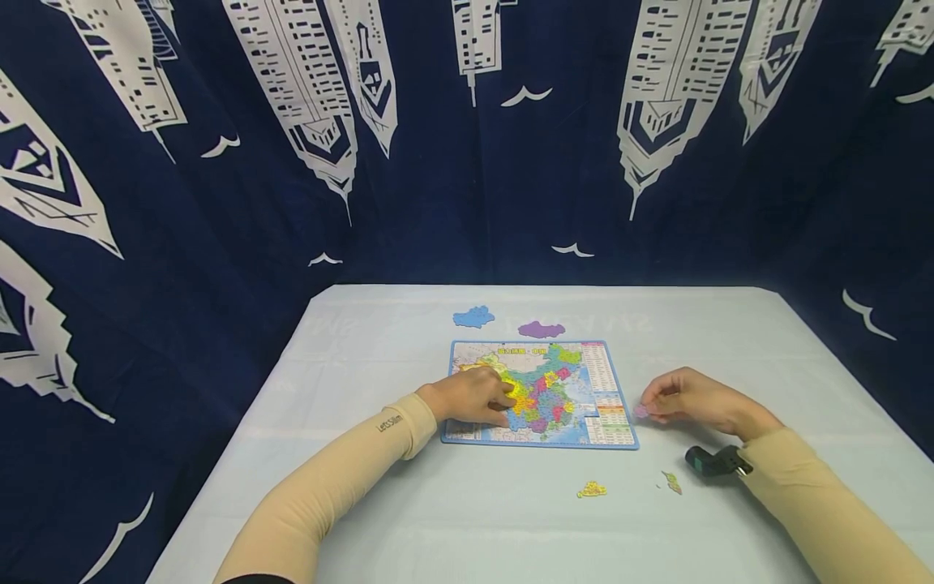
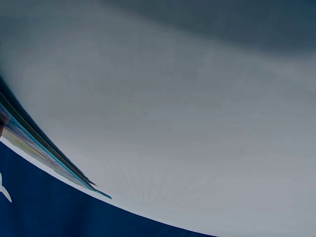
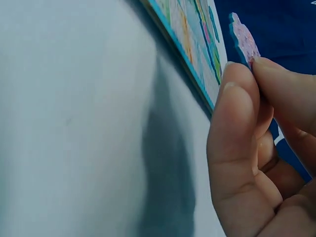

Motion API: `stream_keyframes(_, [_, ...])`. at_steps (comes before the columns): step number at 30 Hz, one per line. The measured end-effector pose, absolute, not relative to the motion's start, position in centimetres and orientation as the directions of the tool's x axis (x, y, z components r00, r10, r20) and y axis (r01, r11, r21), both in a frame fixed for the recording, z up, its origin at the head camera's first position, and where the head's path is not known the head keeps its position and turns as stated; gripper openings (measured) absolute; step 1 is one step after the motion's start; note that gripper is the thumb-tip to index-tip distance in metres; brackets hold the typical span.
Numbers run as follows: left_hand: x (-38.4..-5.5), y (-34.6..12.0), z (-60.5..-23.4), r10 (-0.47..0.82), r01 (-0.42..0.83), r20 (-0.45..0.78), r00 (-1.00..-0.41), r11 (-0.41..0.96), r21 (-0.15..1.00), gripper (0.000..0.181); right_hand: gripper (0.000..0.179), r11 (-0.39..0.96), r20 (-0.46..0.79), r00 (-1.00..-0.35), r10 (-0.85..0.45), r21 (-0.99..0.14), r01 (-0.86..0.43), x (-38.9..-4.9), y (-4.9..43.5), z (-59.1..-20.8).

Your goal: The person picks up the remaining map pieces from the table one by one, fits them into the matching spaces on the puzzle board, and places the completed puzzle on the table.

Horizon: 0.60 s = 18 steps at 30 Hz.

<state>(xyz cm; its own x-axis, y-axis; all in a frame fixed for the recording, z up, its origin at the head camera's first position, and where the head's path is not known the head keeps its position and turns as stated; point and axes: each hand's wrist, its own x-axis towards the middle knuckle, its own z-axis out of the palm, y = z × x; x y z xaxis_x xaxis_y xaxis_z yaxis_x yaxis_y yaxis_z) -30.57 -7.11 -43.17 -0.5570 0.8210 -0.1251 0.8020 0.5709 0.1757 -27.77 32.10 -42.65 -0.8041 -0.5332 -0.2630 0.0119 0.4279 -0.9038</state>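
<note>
A map jigsaw puzzle board (image 1: 613, 389) with a blue rim lies on the table, and many coloured pieces fill its map. The left hand (image 1: 477, 396) rests over the left part of the map with its fingers touching the board. In the right wrist view, the thumb and fingertips of the right hand (image 3: 247, 148) pinch a small pinkish-purple puzzle piece (image 3: 243, 39) by its lower end. In the head view this hand is just off the board's right edge. The left wrist view shows mostly tabletop, with the board's edge (image 2: 59, 160) at the left.
Beyond the board lie a blue puzzle piece (image 1: 473, 317) and a purple one (image 1: 541, 329). Nearer the front are a yellow piece (image 1: 592, 489) and a small greenish piece (image 1: 672, 483). A dark blue curtain (image 1: 481, 195) hangs behind the white table (image 1: 365, 519).
</note>
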Motion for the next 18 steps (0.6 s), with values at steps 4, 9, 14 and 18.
stream_keyframes(4, [-30.5, -7.1, -43.2, 0.816, 0.797, -0.123, -0.564, 0.577, 0.177, 0.043, 0.027, 0.429, -0.269, -0.804, -0.531, -0.903, 0.019, -28.1, 31.3, -42.4])
stream_keyframes(9, [-30.6, -7.1, -43.3, 0.817, 0.798, -0.117, -0.564, 0.576, 0.176, 0.043, 0.026, 0.417, -0.266, -0.799, -0.54, -0.909, 0.021, -28.8, 30.4, -42.2])
stream_keyframes(14, [-30.6, -7.2, -43.4, 0.826, 0.808, -0.111, -0.553, 0.564, 0.171, 0.044, 0.025, 0.42, -0.269, -0.804, -0.531, -0.907, 0.026, -29.6, 29.3, -41.9])
stream_keyframes(18, [-30.6, -7.2, -43.4, 0.828, 0.81, -0.109, -0.55, 0.561, 0.173, 0.043, 0.024, 0.433, -0.275, -0.804, -0.527, -0.901, 0.024, -30.1, 28.4, -41.7])
